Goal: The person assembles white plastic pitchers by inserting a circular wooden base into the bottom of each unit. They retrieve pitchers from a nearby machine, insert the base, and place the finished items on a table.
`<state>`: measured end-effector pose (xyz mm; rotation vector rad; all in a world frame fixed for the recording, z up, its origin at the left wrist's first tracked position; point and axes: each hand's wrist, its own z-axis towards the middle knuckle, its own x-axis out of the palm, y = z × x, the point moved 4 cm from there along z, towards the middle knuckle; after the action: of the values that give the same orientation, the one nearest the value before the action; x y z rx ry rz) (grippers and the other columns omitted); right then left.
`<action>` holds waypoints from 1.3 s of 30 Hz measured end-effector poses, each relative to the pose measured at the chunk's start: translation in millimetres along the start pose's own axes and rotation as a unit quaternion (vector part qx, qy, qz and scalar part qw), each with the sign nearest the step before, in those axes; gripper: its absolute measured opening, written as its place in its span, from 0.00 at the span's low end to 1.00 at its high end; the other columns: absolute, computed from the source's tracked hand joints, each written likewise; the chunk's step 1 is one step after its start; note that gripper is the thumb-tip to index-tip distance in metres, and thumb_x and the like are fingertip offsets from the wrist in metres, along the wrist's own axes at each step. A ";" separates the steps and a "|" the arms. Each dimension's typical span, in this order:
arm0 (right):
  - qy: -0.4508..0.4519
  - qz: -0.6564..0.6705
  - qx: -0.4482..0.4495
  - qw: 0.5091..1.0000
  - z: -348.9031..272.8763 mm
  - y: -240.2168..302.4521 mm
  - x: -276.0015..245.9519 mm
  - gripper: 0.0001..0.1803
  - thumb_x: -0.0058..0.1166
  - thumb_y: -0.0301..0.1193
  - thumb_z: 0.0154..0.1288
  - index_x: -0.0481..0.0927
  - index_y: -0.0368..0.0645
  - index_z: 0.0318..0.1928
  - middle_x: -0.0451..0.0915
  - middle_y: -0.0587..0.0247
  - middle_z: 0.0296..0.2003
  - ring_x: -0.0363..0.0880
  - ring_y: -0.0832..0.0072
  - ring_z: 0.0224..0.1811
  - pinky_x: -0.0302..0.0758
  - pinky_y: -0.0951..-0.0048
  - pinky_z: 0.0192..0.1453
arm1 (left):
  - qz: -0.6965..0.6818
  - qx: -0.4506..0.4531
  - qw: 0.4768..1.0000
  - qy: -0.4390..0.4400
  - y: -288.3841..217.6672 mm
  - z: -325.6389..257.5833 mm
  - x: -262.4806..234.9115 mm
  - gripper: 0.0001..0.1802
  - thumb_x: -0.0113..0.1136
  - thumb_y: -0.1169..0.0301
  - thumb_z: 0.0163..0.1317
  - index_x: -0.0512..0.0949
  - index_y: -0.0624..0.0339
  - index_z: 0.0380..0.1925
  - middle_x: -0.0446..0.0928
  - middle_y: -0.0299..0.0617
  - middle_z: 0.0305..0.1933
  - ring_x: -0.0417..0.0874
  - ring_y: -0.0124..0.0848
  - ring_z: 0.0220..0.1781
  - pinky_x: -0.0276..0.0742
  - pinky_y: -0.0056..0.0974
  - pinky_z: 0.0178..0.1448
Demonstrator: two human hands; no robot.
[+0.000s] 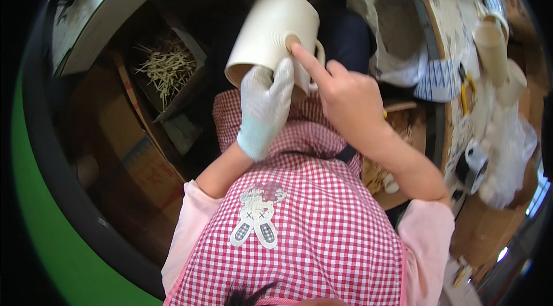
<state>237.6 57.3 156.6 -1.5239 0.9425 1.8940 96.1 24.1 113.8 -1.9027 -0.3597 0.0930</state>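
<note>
A cream-coloured, jug-like cylinder (275, 24) lies tilted over my lap, with fine rings on its side and a handle (319, 55) on the right. Its wide open end, brownish inside, faces down and left. My left hand (266, 101), in a white glove with a pale blue cuff, is closed on the jug near that rim, thumb along the outside. My bare right hand (345, 90) stretches its index finger to a round tan spot (292, 42) amid the rings; the fingertip touches its edge. The other fingers are curled and partly hidden near the handle.
On the left, a box holds thin pale sticks (167, 69), beside a cardboard box (135, 156). A bench (452, 18) on the right carries yellow-handled pliers (464, 90), beige cylinders (491, 52) and a clear plastic bag (507, 162). A whitish bag (397, 41) hangs by its edge.
</note>
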 end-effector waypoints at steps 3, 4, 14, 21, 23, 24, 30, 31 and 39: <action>-0.016 -0.024 0.021 0.999 -2.7 4.3 7.3 0.44 0.59 0.20 0.57 0.71 0.63 0.75 0.72 0.62 0.22 0.76 0.66 0.17 0.75 0.67 0.23 | 0.052 0.049 0.997 0.021 5.4 2.6 3.6 0.22 0.55 0.64 0.79 0.78 0.76 0.58 0.84 0.48 0.52 0.84 0.28 0.48 0.82 0.33 0.51; -0.023 -0.033 0.028 0.999 -3.7 6.8 10.7 0.44 0.59 0.20 0.57 0.71 0.62 0.75 0.72 0.62 0.22 0.76 0.66 0.17 0.76 0.67 0.23 | 0.089 0.059 0.994 0.019 7.1 4.3 2.6 0.22 0.55 0.65 0.79 0.77 0.76 0.59 0.84 0.47 0.52 0.85 0.29 0.48 0.82 0.33 0.51; -0.210 0.566 0.302 0.738 7.0 -101.0 -8.4 0.37 0.64 0.57 0.70 0.76 0.40 0.64 0.72 0.79 0.30 0.62 0.94 0.22 0.56 0.88 0.23 | -0.172 0.007 0.985 0.022 -4.2 -16.9 -38.5 0.27 0.69 0.59 0.70 0.79 0.74 0.56 0.86 0.48 0.49 0.87 0.32 0.50 0.84 0.38 0.57; -0.086 0.527 0.239 0.811 12.7 -117.4 15.2 0.44 0.70 0.61 0.61 0.79 0.39 0.64 0.85 0.66 0.44 0.83 0.83 0.39 0.79 0.82 0.43 | -0.112 0.033 0.993 0.019 11.0 -13.5 -43.4 0.29 0.75 0.58 0.64 0.80 0.70 0.55 0.86 0.46 0.49 0.86 0.32 0.50 0.81 0.37 0.58; -0.145 0.551 0.211 0.794 5.5 -112.3 6.9 0.44 0.74 0.57 0.57 0.79 0.37 0.64 0.85 0.58 0.53 0.84 0.69 0.56 0.80 0.70 0.61 | -0.078 0.064 0.995 0.015 18.4 -3.0 -42.9 0.29 0.75 0.58 0.64 0.80 0.69 0.56 0.86 0.45 0.50 0.86 0.31 0.50 0.81 0.36 0.58; -0.156 0.557 0.222 0.785 1.4 -112.1 2.5 0.44 0.74 0.56 0.57 0.79 0.37 0.64 0.84 0.57 0.54 0.84 0.68 0.57 0.79 0.69 0.63 | -0.026 0.081 0.995 0.043 20.4 1.4 -42.8 0.25 0.67 0.57 0.71 0.80 0.68 0.57 0.86 0.44 0.48 0.85 0.30 0.50 0.81 0.35 0.58; -0.144 0.718 0.331 0.595 -27.3 -126.8 -2.1 0.31 0.46 0.53 0.80 0.78 0.38 0.64 0.85 0.57 0.55 0.84 0.72 0.54 0.80 0.69 0.58 | -0.035 0.122 0.991 0.050 10.1 14.6 -75.4 0.28 0.55 0.53 0.77 0.75 0.64 0.65 0.81 0.47 0.61 0.80 0.36 0.66 0.78 0.42 0.67; -0.108 0.770 0.309 0.548 -29.3 -127.9 4.7 0.33 0.40 0.54 0.83 0.73 0.41 0.71 0.83 0.58 0.61 0.82 0.69 0.62 0.77 0.63 0.67 | -0.006 0.111 0.988 0.106 10.3 10.9 -68.0 0.30 0.62 0.57 0.74 0.73 0.63 0.68 0.79 0.48 0.64 0.78 0.40 0.69 0.78 0.45 0.69; -0.106 0.292 0.344 0.886 -141.6 -215.6 46.2 0.26 0.40 0.49 0.85 0.79 0.37 0.52 0.84 0.54 0.43 0.82 0.61 0.43 0.76 0.61 0.49 | 0.147 0.235 0.961 -0.021 -83.7 -5.4 -139.2 0.31 0.65 0.64 0.70 0.72 0.64 0.70 0.80 0.47 0.63 0.78 0.39 0.65 0.75 0.44 0.69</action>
<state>477.5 78.1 53.2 -0.6291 1.8591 1.7266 -51.9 4.8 178.1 -1.4686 -0.0677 0.3828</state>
